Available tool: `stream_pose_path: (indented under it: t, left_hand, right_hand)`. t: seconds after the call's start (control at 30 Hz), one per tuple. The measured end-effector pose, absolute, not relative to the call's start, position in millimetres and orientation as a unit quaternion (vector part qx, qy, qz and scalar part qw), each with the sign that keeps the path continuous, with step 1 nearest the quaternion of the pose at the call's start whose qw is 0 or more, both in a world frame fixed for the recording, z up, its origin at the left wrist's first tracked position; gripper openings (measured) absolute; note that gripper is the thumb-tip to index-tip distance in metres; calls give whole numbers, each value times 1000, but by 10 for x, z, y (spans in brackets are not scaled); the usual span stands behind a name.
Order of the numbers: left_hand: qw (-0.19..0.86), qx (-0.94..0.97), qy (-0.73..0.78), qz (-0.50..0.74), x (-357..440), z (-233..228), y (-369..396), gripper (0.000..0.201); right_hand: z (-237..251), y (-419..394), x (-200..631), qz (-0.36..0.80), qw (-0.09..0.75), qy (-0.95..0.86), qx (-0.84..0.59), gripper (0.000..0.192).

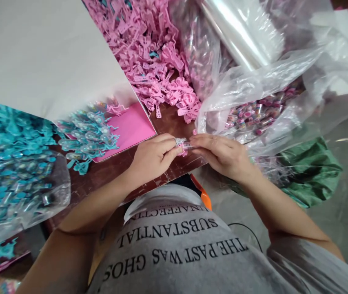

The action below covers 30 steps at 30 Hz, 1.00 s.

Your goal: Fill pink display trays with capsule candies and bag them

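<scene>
Two hands join a small toy part at the near edge of the tabletop

The left hand [154, 157] and right hand [219, 153] meet fingertip to fingertip over the near edge of the tabletop [106, 171], both grips pinched shut on one small piece [183, 143], clear and pink, held between them just above the wood. The piece sits at the fingertips, not in either palm, and is partly hidden by them. Judged from the hold, the join goes best with one hand steady, the other pushing straight in, close to the seam. Pink parts [158, 65] are heaped toward the far edge, blue parts [11, 151] lie along the left edge, and a clear bag [253, 110] of small capsules gapes just beyond the right hand.
</scene>
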State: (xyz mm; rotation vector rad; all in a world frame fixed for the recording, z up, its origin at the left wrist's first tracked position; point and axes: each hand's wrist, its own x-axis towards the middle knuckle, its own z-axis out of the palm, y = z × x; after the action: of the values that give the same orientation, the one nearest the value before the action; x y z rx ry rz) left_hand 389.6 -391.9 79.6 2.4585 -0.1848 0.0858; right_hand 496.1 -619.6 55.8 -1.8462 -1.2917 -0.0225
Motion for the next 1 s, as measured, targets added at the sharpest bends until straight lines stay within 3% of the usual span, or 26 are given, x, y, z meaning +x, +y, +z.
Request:
stream_pose_path:
  t: [0.07, 0.2, 0.27, 0.33, 0.43, 0.5, 0.57, 0.63, 0.73, 0.83, 1.0]
  left_hand:
    - [287, 951, -94, 65, 3889, 740, -3947, 32]
    - [201, 965, -124, 116, 3905, 592, -3968, 31]
    - [240, 962, -98, 90, 3917, 542, -3948, 31]
    - [322, 944, -50, 46, 3923, 508, -3908, 32]
    - [477, 879, 24, -10, 3918, 450, -3853, 32]
    - [553, 830, 63, -23, 3906, 391, -3845, 29]
    - [589, 803, 92, -19, 3892, 329, -3852, 28]
    - [599, 793, 112, -11, 3877, 284, -3855, 27]
    - [613, 780, 122, -7, 3858, 275, -3842, 31]
    - [643, 756, 115, -33, 3840, 314, -3837, 31]
    - [674, 730, 98, -60, 3778, 365, -3831, 32]
  right_hand:
    - [528, -6155, 4913, 43, 452, -453, -767, 21]
    - [535, -6134, 4894, 207, 453, -328, -803, 59]
    - [542, -6219, 4986, 236, 464, -284, -805, 64]
    - [500, -6394, 5169, 180, 462, -226, -839, 63]
    - [280, -6760, 5528, 13, 320, -118, -940, 47]
    - [62, -6969, 5718, -21, 197, -85, -977, 38]
    - [-115, -7080, 5793, -20, 147, -91, -985, 33]
    - [-158, -7087, 5729, -55, 169, -120, -977, 30]
    - [62, -6934, 5430, -89, 286, -193, -934, 30]
    - [383, -6622, 5102, 12, 387, -367, -846, 25]
    - [518, -6139, 4960, 60, 404, -555, -724, 21]
